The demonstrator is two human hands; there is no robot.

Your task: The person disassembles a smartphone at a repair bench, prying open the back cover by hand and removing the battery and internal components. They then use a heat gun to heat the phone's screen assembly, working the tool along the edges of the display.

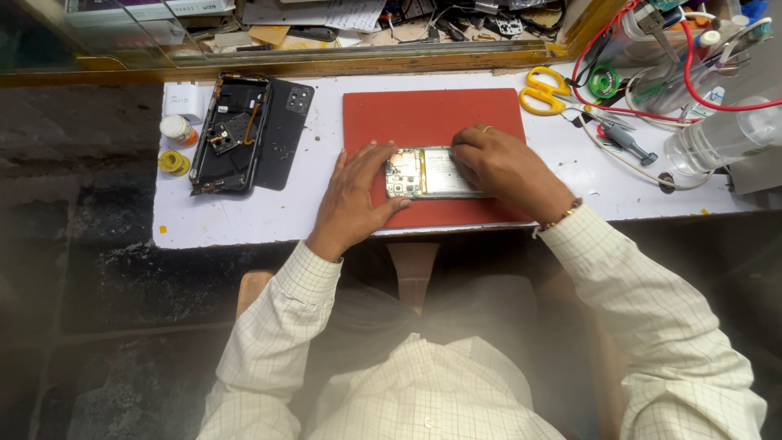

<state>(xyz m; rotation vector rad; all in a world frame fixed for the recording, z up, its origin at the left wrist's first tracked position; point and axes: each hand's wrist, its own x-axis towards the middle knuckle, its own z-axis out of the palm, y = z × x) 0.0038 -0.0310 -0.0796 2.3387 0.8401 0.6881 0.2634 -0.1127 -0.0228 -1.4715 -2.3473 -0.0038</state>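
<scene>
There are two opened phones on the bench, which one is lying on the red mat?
The phone under both hands, its circuit board and pale battery showing. The other phone, black with its back cover beside it, lies on the white bench, left of the red mat.
</scene>
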